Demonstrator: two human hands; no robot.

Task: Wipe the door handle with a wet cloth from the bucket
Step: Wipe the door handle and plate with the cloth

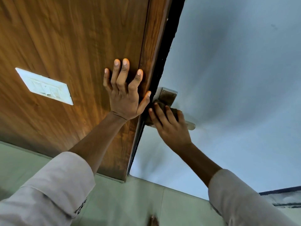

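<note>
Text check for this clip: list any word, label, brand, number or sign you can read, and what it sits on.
None is readable.
White switch plate on the wooden panel: faint marks, too blurred to read.
Metal handle plate: screws only, no lettering visible.
Cloth under the right hand: no print visible.

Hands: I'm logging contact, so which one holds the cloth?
The right hand, pressing the cloth onto the door handle; the left hand lies flat, empty, on the wooden panel.
</note>
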